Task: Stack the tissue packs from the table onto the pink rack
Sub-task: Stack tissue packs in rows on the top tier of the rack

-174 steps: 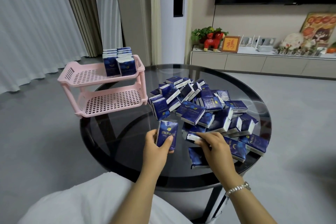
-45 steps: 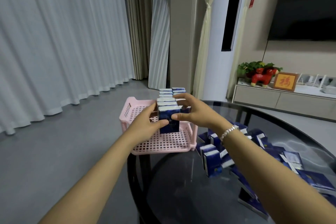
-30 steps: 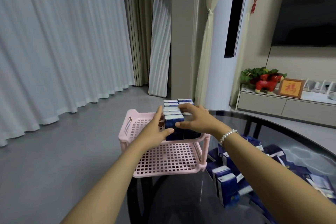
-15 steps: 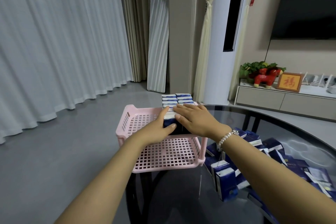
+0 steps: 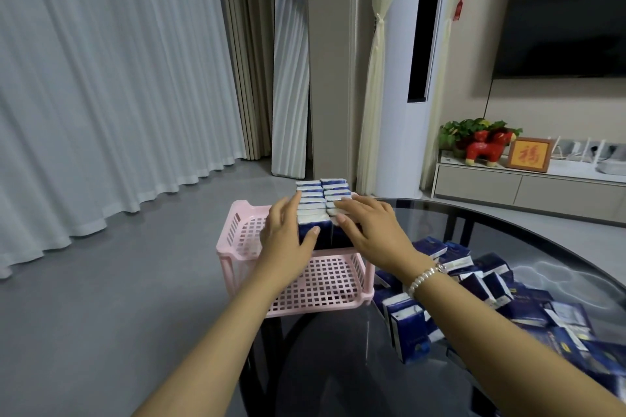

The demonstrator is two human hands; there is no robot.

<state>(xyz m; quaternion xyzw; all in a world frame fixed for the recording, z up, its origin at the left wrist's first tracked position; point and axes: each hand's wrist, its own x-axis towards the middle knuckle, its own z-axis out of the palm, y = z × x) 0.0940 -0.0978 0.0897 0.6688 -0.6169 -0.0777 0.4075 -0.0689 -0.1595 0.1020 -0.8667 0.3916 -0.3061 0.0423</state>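
Note:
The pink rack (image 5: 237, 225) stands on the left edge of the round dark glass table (image 5: 338, 369). Two rows of blue and white tissue packs (image 5: 321, 193) stand upright on its top shelf. My left hand (image 5: 288, 242) rests against the left row, fingers along its side and thumb on the front pack. My right hand (image 5: 372, 230) lies flat over the right row, thumb at the front. The lower shelf (image 5: 321, 284) holds nothing. A pile of loose tissue packs (image 5: 491, 284) lies on the table to the right.
One pack (image 5: 408, 332) stands upright near the rack's right foot. Grey floor lies left of the table. White curtains (image 5: 101, 95), a leaning mirror (image 5: 291, 85) and a low cabinet (image 5: 528, 189) with ornaments stand behind.
Both hands carried packs from the table pile to the rack, set them at the front of the two rows, and now press on them with flattened fingers.

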